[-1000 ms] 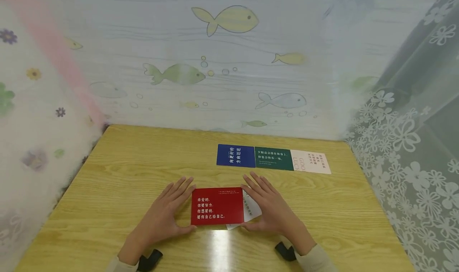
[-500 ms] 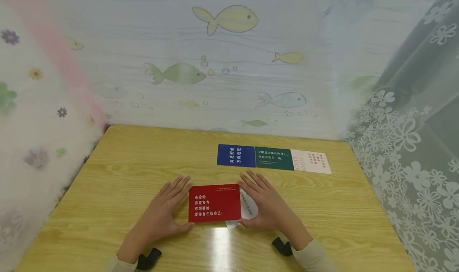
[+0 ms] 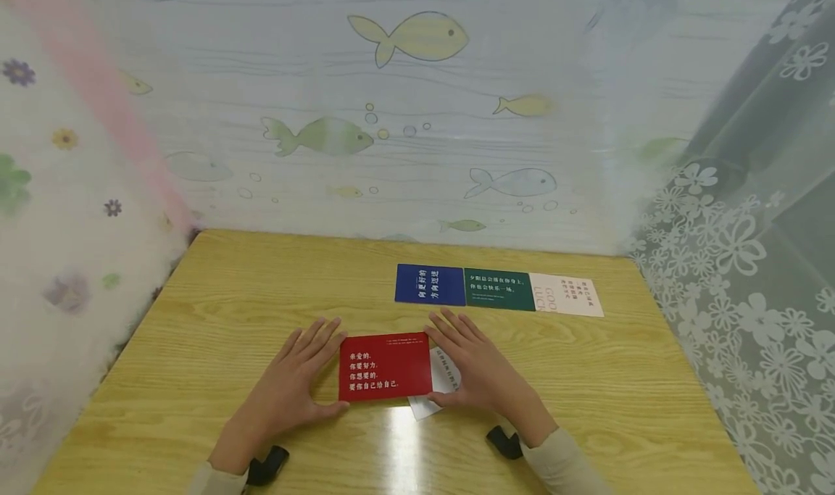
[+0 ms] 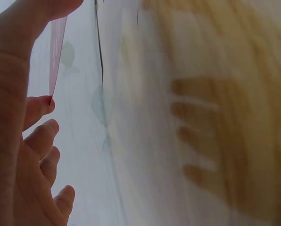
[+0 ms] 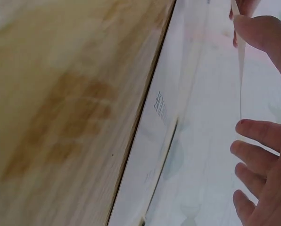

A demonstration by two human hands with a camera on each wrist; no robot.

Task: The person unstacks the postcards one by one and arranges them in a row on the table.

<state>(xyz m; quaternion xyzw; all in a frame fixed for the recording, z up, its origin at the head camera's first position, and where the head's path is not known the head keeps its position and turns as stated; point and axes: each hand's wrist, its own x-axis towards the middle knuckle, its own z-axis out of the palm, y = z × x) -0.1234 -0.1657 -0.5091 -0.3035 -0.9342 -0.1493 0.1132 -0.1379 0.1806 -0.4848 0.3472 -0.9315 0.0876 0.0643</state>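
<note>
A red card (image 3: 385, 368) with white Chinese lettering is held level between both hands, close over the table. My left hand (image 3: 280, 393) pinches its left side between thumb and index finger, the other fingers spread. On the right side, my right hand (image 3: 483, 375) grips the card the same way. Edge-on, the red card (image 4: 58, 52) shows as a thin strip off the tabletop in the left wrist view. Below it and to the right, a white card (image 3: 427, 408) with dark lettering lies at a slant on the table, partly hidden by the red card and right hand.
Farther back on the wooden table (image 3: 215, 321), a blue card (image 3: 430, 285), a green card (image 3: 499, 290) and a pale pink card (image 3: 567, 294) lie in a row, edge to edge. A fish-patterned curtain (image 3: 417, 118) hangs behind; a lace curtain (image 3: 750, 299) borders the right.
Both hands have shifted slightly left and a little away from me, carrying the red card, which now tilts slightly. The white card has stayed in place and the row behind is unchanged.
</note>
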